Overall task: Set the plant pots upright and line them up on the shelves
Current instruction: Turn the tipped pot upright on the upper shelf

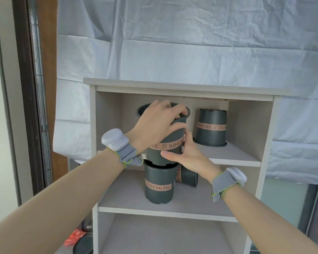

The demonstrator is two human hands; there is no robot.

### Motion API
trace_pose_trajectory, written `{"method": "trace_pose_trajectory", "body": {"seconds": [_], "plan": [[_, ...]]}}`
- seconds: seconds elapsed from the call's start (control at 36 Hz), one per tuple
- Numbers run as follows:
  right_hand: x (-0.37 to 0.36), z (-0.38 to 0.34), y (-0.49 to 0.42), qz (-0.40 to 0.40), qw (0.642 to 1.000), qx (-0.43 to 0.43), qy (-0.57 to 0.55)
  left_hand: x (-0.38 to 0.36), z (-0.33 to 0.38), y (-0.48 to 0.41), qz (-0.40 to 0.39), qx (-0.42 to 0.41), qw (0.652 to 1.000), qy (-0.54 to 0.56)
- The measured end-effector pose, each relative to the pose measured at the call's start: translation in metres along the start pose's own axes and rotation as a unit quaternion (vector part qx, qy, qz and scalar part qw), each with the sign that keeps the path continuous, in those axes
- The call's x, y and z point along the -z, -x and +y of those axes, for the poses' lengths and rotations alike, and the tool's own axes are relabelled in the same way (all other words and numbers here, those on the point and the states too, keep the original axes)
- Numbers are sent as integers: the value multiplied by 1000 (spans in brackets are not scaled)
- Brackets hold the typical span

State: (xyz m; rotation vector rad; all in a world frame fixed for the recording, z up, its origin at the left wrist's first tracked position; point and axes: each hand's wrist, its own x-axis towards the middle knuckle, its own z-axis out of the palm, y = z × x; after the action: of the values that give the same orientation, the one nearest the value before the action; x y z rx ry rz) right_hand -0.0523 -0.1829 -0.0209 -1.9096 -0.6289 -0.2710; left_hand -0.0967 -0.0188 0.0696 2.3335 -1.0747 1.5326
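Crumpled pale sheeting (191, 43) is hanging across the whole background, and a dark door frame (26, 88) is running down the left of the frame. Filling the centre is the light wooden shelf unit (250, 125), with three open levels showing.

I am working at the top shelf (233, 154). My left hand (158, 121) is reaching in from the lower left with its fingers (182, 111) hooked over the rim of the held pot (165, 143), thumb side on the outer wall. My right hand (189, 156) is coming up from the lower right, fingers loosely curled and pressing against the pot's lower side near the lettered band. So both hands are closed on the same pot, which is sitting mouth-up but tilted, its base hanging at the front edge of the top shelf and not yet resting flat.

To the right on that shelf, an upside-down pot (210, 129) is standing on its rim. On the middle shelf (128, 197), directly below, an inverted pot (159, 184) is standing with its base up, and a tipped pot (188, 176) is lying on its side just behind it, partly hidden by my right wrist.

My worry is the base: if I am lowering it short of the shelf edge, it could catch the lip or knock the pot underneath. Swinging it right too fast could bump the neighbour. Grey wrist straps (125, 153) are sitting on both wrists.
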Motion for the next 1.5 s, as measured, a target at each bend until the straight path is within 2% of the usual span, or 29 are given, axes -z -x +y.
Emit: {"method": "trace_pose_trajectory", "body": {"seconds": [0.14,0.33,0.42,0.53,0.67,0.94,1.14,1.5], "plan": [[-1,-6,1,-4,1000,0,6,-9,-13,0,39,39,998,-3],[3,-5,-3,36,999,-14,18,-26,-28,17,17,186,975,123],[3,-4,-4,42,999,-11,27,-33,-34,35,21,236,951,200],[2,-1,-10,57,998,3,33,-43,-46,54,37,324,896,303],[-4,4,-25,82,995,17,50,-60,-71,69,-33,387,851,352],[-3,15,-65,105,991,13,77,-85,-96,78,-24,400,871,284],[-12,24,-90,119,991,-23,63,-99,-107,79,-12,430,867,250],[-23,32,-115,124,989,-73,31,-107,-112,77,-51,457,867,192]]}}
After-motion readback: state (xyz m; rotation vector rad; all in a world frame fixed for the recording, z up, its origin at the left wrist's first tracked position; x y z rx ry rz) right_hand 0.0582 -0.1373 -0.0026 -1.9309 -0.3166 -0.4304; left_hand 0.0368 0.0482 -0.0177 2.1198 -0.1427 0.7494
